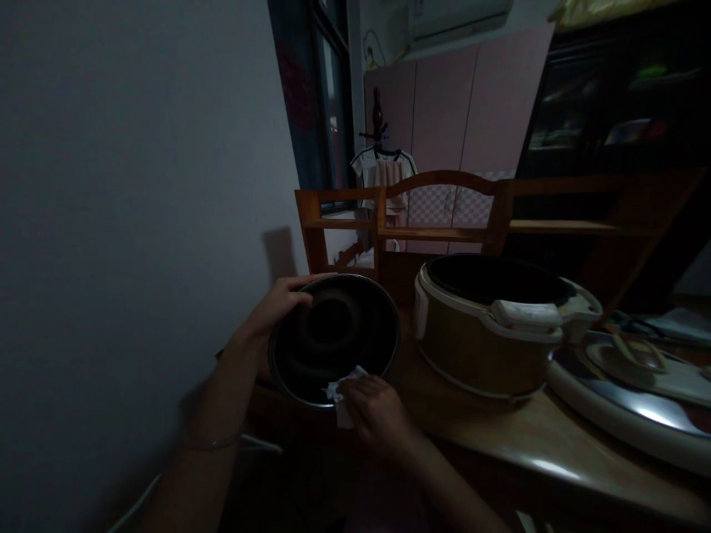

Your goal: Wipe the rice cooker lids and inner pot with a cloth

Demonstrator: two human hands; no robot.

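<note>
A round dark inner pot (327,326) with a thin shiny rim is tilted so that its inside faces me. My left hand (281,300) grips its upper left rim, the thumb over the inner side and the fingers along the outside. At the lower right rim, my right hand (372,407) is closed on a crumpled white tissue (345,385), which touches the inside of the pot near the edge. Just to the right stands a large electric cooker body (489,348), lidless, with a pale front handle and a dark interior.
The cooker's detached lid (638,392) lies on the wooden table (483,426) at the right. A wooden shelf rack (438,233) runs along the table's back. A plain wall (167,185) rises close on the left. A white cable (136,503) hangs at lower left.
</note>
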